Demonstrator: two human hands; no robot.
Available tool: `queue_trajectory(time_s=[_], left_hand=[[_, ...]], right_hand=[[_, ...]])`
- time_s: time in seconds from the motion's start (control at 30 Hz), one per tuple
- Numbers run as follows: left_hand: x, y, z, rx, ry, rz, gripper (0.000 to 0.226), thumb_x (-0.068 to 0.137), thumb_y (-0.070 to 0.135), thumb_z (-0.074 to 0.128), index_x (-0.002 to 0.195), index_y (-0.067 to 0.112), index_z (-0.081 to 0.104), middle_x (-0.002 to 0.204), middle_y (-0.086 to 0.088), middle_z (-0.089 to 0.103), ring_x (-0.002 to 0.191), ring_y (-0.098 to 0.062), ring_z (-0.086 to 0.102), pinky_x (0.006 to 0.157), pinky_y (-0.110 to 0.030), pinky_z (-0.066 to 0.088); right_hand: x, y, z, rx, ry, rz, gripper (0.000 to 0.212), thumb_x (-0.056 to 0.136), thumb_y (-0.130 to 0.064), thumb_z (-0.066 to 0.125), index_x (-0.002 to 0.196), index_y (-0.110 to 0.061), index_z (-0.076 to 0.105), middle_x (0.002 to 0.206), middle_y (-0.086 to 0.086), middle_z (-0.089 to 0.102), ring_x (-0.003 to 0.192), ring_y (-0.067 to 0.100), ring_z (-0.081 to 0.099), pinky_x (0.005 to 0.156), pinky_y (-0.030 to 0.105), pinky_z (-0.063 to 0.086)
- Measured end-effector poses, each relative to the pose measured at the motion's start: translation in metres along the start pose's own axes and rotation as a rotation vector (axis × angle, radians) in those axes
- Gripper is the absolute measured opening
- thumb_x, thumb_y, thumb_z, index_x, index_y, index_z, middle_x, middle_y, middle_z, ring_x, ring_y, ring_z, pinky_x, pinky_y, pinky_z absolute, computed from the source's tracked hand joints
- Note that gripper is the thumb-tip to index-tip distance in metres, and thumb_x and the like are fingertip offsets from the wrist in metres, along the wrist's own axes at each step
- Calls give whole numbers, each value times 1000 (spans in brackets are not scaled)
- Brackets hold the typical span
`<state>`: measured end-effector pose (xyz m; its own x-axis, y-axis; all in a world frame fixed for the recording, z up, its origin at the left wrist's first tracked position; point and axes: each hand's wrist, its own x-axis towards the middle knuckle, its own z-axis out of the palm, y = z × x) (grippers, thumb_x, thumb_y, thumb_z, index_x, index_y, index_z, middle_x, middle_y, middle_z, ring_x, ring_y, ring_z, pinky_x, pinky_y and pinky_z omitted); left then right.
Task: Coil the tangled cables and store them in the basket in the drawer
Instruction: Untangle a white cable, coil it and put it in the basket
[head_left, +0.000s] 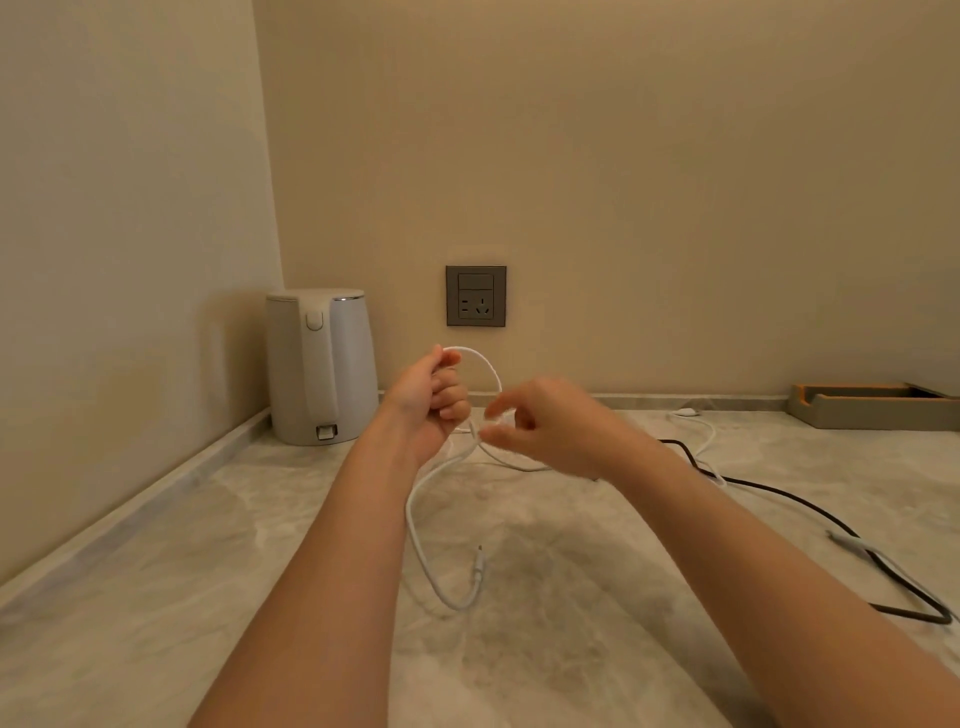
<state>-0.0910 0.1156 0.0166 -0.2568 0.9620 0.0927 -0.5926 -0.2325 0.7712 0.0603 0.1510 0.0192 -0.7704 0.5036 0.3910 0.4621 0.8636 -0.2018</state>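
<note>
The single loop now held could spring open if the pinch were released before another turn is laid over it, since a cord of this kind is likely to uncoil; that is judged the nearest risk. The thin white cable (409, 512) is gripped in the left hand (434, 395), whose fingers are curled into a fist round the top of a loop raised above the pale marbled countertop (208, 545). The crossing of that loop appears to be pinched between thumb and forefinger of the right hand (540, 426), though that hand is somewhat blurred. The slack tail, which is draped onto the middle of the countertop and ends in a small plug, could be dragged and snagged. The far run, trailed toward the back right corner, appears to be crossed by a thin black cable (779, 491) laid toward the right edge, so both might be drawn in together if pulled hard. The white cable looks slim, smooth and limp, with gentle curves and no kinks. Neither basket nor drawer is seen.
</note>
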Motion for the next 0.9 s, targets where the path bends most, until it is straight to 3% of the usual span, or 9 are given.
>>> queue_trajectory(time_s=[0.1,0.27,0.33,0.43,0.53,0.6,0.67,0.73,0.9], left_hand=[[0,-1,1,69,40,20,36,104,28,30,77,12,45,37,9,27,28,-3,22,30,-14,18],[1,-5,4,286,101,44,33,105,25,31,78,12,45,37,10,28,29,-3,22,30,-14,18],[0,-6,5,341,114,37,32,105,25,31,78,12,45,38,9,28,30,-3,22,32,-14,19],[0,-9,5,401,138,22,32,104,25,32,78,13,46,38,10,29,30,-3,22,34,-14,25],[0,-8,6,417,139,29,32,104,23,33,76,13,45,37,10,28,30,-3,21,34,-14,23],[0,-6,6,426,133,35,33,104,22,32,75,14,44,37,10,27,30,-3,21,34,-14,21],[-1,-5,6,435,126,39,33,104,23,33,74,14,44,38,10,27,31,-4,21,34,-14,20],[-1,-4,7,437,116,46,33,104,23,33,74,14,44,38,10,27,31,-4,21,33,-14,20],[-2,-2,13,359,65,59,32,105,23,32,77,13,45,39,10,26,30,-3,21,32,-14,21]], right_hand=[[3,1,10,-185,-7,48,35,93,-41,53,72,-14,59,62,-2,50,62,21,47,50,28,29],[11,24,22,70,2,335,45,91,-33,56,48,-20,53,46,-5,44,47,13,41,54,28,33],[13,29,26,250,24,466,43,91,-27,56,49,-16,55,45,-2,43,44,13,39,50,26,34],[18,32,30,769,116,683,36,95,-18,52,61,-6,56,50,3,45,40,12,38,41,19,35],[23,34,29,1106,241,756,24,96,-11,50,75,0,57,61,10,60,42,11,56,43,18,49],[26,37,27,1186,360,731,17,95,-4,45,90,5,58,74,15,65,54,15,65,53,22,55],[26,45,23,1204,512,730,21,97,-3,39,102,7,57,93,22,66,80,26,68,71,28,56],[24,57,20,1167,646,722,24,99,-9,39,100,5,58,109,28,63,101,36,64,85,35,53],[9,85,7,1223,847,674,30,98,-28,49,74,-10,54,81,12,64,81,21,64,74,26,53]])
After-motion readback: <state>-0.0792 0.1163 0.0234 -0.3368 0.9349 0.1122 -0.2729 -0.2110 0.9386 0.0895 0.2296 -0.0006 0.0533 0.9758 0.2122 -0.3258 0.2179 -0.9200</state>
